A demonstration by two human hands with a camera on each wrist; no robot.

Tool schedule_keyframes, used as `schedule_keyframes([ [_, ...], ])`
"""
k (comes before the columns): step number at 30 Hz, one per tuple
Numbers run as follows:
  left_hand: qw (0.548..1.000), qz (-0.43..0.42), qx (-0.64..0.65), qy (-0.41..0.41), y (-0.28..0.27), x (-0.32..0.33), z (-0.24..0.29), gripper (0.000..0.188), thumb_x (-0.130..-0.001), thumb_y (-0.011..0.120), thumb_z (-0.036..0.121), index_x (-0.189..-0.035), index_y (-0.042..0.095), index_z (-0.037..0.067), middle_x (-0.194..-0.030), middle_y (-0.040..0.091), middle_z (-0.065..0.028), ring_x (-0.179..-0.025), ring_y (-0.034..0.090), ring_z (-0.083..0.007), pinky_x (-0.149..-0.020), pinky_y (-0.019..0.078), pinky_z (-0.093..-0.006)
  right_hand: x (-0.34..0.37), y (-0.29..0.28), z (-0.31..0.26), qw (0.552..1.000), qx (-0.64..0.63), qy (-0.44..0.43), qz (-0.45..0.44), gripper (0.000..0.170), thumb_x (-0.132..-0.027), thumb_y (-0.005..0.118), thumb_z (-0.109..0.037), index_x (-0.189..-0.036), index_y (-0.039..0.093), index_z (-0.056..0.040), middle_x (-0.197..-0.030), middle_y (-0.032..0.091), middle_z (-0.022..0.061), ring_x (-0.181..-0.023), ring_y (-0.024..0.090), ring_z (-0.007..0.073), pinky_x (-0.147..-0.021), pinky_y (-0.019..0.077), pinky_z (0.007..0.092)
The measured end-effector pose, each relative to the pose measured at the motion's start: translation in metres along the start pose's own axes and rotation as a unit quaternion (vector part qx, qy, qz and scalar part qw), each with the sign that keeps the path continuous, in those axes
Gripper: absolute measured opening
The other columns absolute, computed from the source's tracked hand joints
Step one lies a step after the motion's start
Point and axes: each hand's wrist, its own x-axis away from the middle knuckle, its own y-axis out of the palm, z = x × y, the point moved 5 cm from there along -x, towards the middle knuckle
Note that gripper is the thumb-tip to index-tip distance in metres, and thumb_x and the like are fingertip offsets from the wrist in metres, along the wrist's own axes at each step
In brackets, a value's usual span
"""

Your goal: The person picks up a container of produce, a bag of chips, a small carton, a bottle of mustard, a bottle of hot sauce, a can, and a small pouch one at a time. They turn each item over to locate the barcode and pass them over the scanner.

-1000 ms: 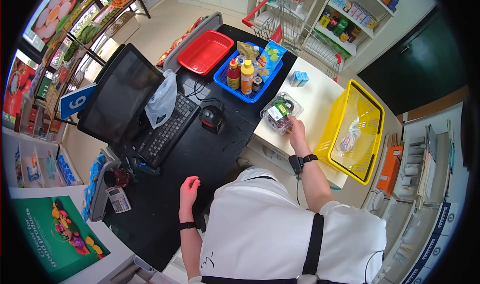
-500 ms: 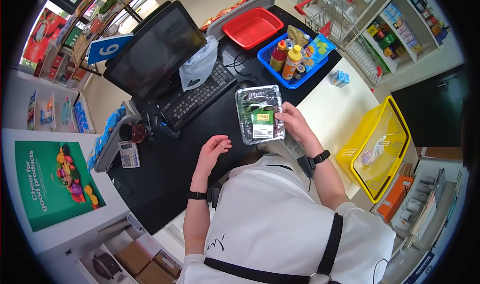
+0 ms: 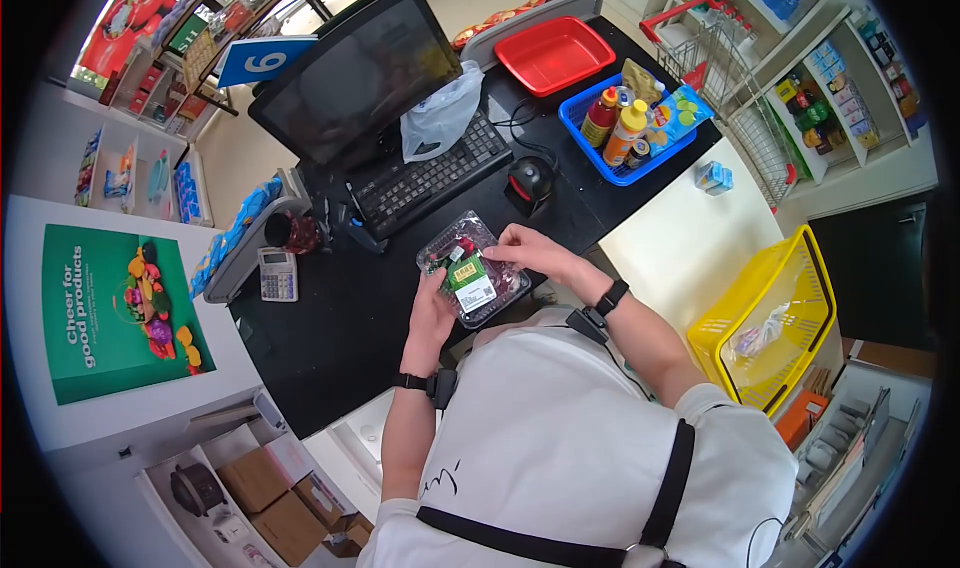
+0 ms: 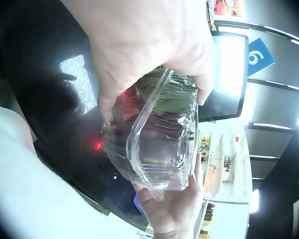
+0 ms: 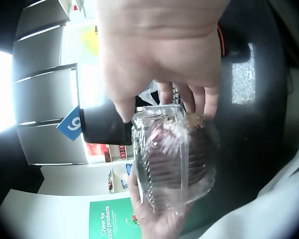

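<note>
Both hands hold a clear plastic clamshell box [image 3: 474, 293] of dark red and green leafy produce over the black counter [image 3: 375, 328]. Its green-and-white label faces up. My left hand [image 3: 432, 313] grips the box's left side, thumb on one face and fingers round the other, as the left wrist view shows. At the opposite side, my right hand [image 3: 540, 253] has its thumb on the top face and its fingers behind the box [image 5: 177, 154]. Beyond the box stands a black barcode scanner [image 3: 530, 180]. A red light spot [image 4: 98, 145] shows beside the box in the left wrist view.
A keyboard [image 3: 430, 178], monitor [image 3: 355, 78] and plastic bag [image 3: 443, 113] are behind the box. Right of them stand a red tray [image 3: 555, 53], a blue basket [image 3: 630, 173] of groceries, small blue cartons [image 3: 714, 178] and a yellow basket [image 3: 765, 318]. A calculator [image 3: 278, 275] lies left.
My right hand has lifted the clamshell box off the white counter and carried it left over the black one. My left hand has come up and taken hold of its other side.
</note>
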Motion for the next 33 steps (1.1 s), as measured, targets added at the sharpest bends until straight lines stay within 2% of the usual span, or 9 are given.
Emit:
schedule_keyframes([
  [4, 0.995, 0.067, 0.016, 0.072, -0.018, 0.0, 0.009, 0.051, -0.101, 0.063, 0.019, -0.147, 0.041, 0.012, -0.141, 0.055, -0.0096, -0.128, 0.058, -0.0256, -0.103, 0.0538, -0.0448, -0.011, 0.008, 0.015, 0.98, -0.188, 0.058, 0.007, 0.051, -0.092, 0.078, -0.043, -0.122, 0.058, -0.0064, -0.107, 0.067, 0.0068, -0.1, 0.067, 0.0178, -0.088, 0.0545, 0.032],
  [8, 0.974, 0.154, 0.007, 0.165, -0.021, -0.001, 0.021, 0.062, -0.097, 0.067, 0.009, -0.149, 0.035, 0.016, -0.141, 0.053, -0.0095, -0.128, 0.057, -0.0258, -0.099, 0.0559, -0.0446, -0.014, 0.024, 0.032, 0.96, -0.206, 0.168, -0.093, 0.054, -0.097, 0.073, -0.043, -0.135, 0.054, -0.0092, -0.119, 0.066, 0.0112, -0.108, 0.068, 0.0269, -0.093, 0.0557, 0.0406],
  [12, 0.942, 0.237, -0.02, 0.238, -0.004, 0.0, 0.025, 0.07, -0.094, 0.071, 0.006, -0.15, 0.031, 0.015, -0.143, 0.048, -0.0123, -0.127, 0.056, -0.0264, -0.097, 0.057, -0.0426, -0.023, 0.058, 0.026, 0.929, -0.315, 0.106, -0.165, 0.045, -0.102, 0.065, -0.041, -0.136, 0.054, -0.0139, -0.126, 0.064, 0.0135, -0.114, 0.066, 0.0337, -0.097, 0.0535, 0.048],
  [15, 0.92, 0.277, -0.07, 0.269, 0.008, 0.001, 0.024, 0.071, -0.094, 0.073, 0.007, -0.15, 0.029, 0.013, -0.145, 0.045, -0.0144, -0.126, 0.056, -0.0261, -0.097, 0.0569, -0.0408, -0.034, 0.069, 0.028, 0.908, -0.374, 0.086, -0.166, 0.037, -0.105, 0.06, -0.038, -0.133, 0.056, -0.0154, -0.125, 0.065, 0.0133, -0.112, 0.065, 0.0322, -0.096, 0.0524, 0.0476],
  [18, 0.898, 0.295, -0.146, 0.291, 0.001, -0.004, 0.022, 0.074, -0.095, 0.074, 0.012, -0.151, 0.025, 0.012, -0.148, 0.041, -0.0141, -0.126, 0.055, -0.0279, -0.095, 0.0572, -0.0463, -0.057, 0.067, 0.046, 0.889, -0.418, 0.074, -0.174, 0.032, -0.106, 0.057, -0.036, -0.131, 0.058, -0.0159, -0.121, 0.066, 0.0132, -0.108, 0.064, 0.0305, -0.093, 0.0511, 0.0458],
  [24, 0.884, 0.257, -0.28, 0.27, -0.004, -0.009, 0.022, 0.071, -0.097, 0.073, 0.018, -0.151, 0.028, 0.011, -0.146, 0.042, -0.015, -0.126, 0.055, -0.0273, -0.098, 0.0551, -0.0426, -0.077, 0.058, 0.071, 0.818, -0.507, 0.122, -0.244, 0.03, -0.102, 0.058, -0.036, -0.122, 0.062, -0.0145, -0.11, 0.068, 0.0118, -0.089, 0.057, 0.0244, -0.077, 0.0453, 0.0365],
  [27, 0.868, 0.216, -0.356, 0.27, 0.003, -0.012, 0.023, 0.07, -0.098, 0.073, 0.021, -0.152, 0.03, 0.011, -0.146, 0.042, -0.0151, -0.126, 0.055, -0.0272, -0.1, 0.0539, -0.0406, -0.071, 0.052, 0.069, 0.808, -0.516, 0.123, -0.257, 0.033, -0.099, 0.059, -0.039, -0.119, 0.064, -0.0135, -0.109, 0.067, 0.0114, -0.085, 0.055, 0.0233, -0.075, 0.0442, 0.0346],
  [30, 0.8, 0.209, -0.477, 0.297, 0.017, -0.007, 0.02, 0.068, -0.098, 0.073, 0.023, -0.153, 0.034, 0.01, -0.148, 0.039, -0.0151, -0.127, 0.054, -0.0277, -0.101, 0.0534, -0.0394, -0.066, 0.048, 0.067, 0.795, -0.531, 0.121, -0.268, 0.035, -0.097, 0.059, -0.041, -0.117, 0.065, -0.0127, -0.108, 0.067, 0.0108, -0.083, 0.053, 0.0223, -0.073, 0.0434, 0.0331],
  [33, 0.802, 0.195, -0.491, 0.279, 0.045, 0.002, 0.024, 0.069, -0.097, 0.073, 0.019, -0.153, 0.034, 0.008, -0.146, 0.036, -0.0173, -0.127, 0.053, -0.03, -0.1, 0.0548, -0.0399, -0.065, 0.047, 0.07, 0.778, -0.548, 0.12, -0.281, 0.036, -0.096, 0.058, -0.042, -0.114, 0.066, -0.0122, -0.108, 0.066, 0.0101, -0.082, 0.052, 0.0212, -0.071, 0.0429, 0.032],
])
